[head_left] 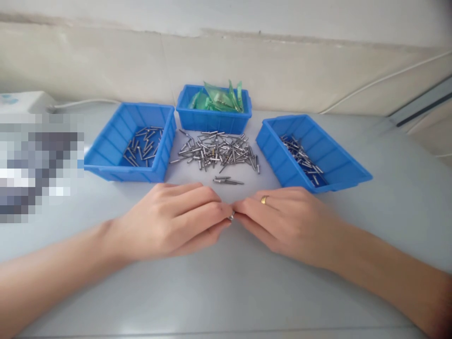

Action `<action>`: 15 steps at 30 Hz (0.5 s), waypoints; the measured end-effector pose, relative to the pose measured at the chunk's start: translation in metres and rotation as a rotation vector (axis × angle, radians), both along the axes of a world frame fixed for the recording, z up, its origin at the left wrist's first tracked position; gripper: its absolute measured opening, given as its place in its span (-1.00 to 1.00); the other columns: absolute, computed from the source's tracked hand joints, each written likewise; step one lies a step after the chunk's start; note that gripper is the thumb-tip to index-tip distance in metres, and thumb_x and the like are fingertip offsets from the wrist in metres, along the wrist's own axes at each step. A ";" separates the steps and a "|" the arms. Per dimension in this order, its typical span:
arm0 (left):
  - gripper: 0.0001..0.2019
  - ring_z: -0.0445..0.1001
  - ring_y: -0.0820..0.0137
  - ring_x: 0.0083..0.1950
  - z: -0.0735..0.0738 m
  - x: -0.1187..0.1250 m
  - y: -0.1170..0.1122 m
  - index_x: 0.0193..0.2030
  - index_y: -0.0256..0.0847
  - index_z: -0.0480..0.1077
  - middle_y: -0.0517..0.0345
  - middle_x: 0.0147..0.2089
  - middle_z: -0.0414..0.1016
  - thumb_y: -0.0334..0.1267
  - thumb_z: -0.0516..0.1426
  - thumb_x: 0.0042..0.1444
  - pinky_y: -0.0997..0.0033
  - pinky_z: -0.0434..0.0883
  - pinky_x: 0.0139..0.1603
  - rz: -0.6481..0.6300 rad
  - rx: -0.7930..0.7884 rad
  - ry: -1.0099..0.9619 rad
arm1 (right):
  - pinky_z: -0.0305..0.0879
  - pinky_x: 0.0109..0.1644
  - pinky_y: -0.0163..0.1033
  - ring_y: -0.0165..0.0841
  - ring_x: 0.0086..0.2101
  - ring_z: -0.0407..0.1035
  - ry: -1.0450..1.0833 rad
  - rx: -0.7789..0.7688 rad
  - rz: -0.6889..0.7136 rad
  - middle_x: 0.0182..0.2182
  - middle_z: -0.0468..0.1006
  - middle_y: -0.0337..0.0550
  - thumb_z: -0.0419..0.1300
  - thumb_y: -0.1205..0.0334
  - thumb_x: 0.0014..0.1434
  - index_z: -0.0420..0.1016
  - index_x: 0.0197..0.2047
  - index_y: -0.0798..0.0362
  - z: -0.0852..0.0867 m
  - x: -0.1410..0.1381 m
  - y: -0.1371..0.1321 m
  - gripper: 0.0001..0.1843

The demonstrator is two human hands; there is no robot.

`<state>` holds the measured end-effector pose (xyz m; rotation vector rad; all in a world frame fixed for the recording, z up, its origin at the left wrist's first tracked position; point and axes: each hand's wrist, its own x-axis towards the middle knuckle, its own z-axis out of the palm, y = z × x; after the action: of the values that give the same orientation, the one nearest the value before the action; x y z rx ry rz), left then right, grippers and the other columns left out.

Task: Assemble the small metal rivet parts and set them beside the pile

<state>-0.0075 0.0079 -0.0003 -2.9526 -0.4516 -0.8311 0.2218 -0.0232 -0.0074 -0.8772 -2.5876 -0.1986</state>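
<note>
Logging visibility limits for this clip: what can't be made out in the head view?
- Small metal piece pinched between left hand and right hand: fingertips cover most of it; its shape is unclear.
- Far blue bin: green bags hide whatever lies beneath.
- Area at left edge: pixelated, unreadable.
- Loose metal pins on the table: too small to tell types apart.

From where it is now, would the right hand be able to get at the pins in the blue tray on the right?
Probably yes. The right hand lies just in front of the right tray, which is open-topped with nothing between them, though its fingers already pinch a small metal piece.
</note>
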 end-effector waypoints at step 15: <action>-0.88 0.20 0.51 -0.54 0.000 0.002 0.000 -0.33 -0.23 0.33 0.27 -0.49 0.32 -0.40 0.02 0.23 0.49 0.16 -0.56 0.073 -0.019 0.081 | -0.06 -0.53 -0.25 -0.47 -0.62 0.16 -0.008 0.019 -0.023 -0.66 0.23 -0.36 0.05 0.39 0.30 0.40 -0.43 0.08 0.001 -0.001 -0.001 -0.74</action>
<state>-0.0060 0.0076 -0.0005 -2.9540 -0.5623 -0.7007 0.2205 -0.0240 -0.0066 -0.9020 -2.5802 -0.2330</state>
